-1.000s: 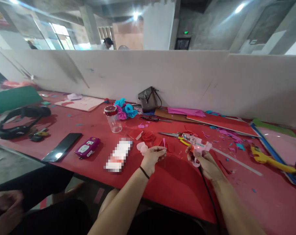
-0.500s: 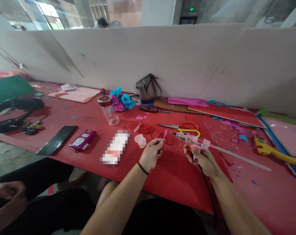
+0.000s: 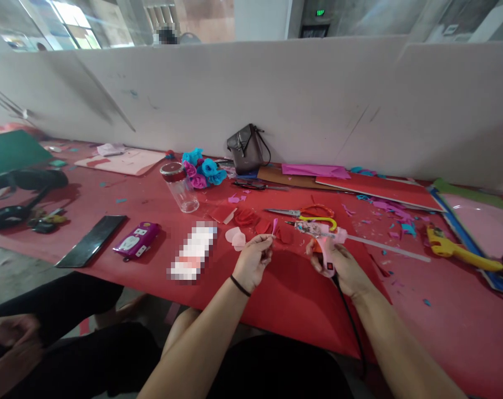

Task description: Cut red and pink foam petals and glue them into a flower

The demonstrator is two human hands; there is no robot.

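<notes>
My left hand (image 3: 254,260) pinches a thin stick with a pink paper tip (image 3: 275,225). A pink hot glue gun (image 3: 318,233) is in my right hand (image 3: 338,263), its nozzle pointing left towards the stick but apart from it. Out of the gun's back runs a long clear glue stick (image 3: 388,247), and a black cord hangs below the handle. Just beyond the nozzle lie scissors (image 3: 332,221) with orange and yellow handles. Red paper petals (image 3: 245,216) and pale pink petals (image 3: 237,238) rest beyond my left hand.
A glass jar (image 3: 184,194), blue and pink paper flowers (image 3: 209,169) and a dark bag (image 3: 245,149) stand towards the partition. Phones and a purple pack (image 3: 137,241) lie left. At right is a yellow glue gun (image 3: 459,252) among paper scraps. Another person sits at left.
The glue gun has turned slightly in my right hand, and its glue stick's far end has swung up and left. My left hand keeps its pinch. The whole view has shifted a little.
</notes>
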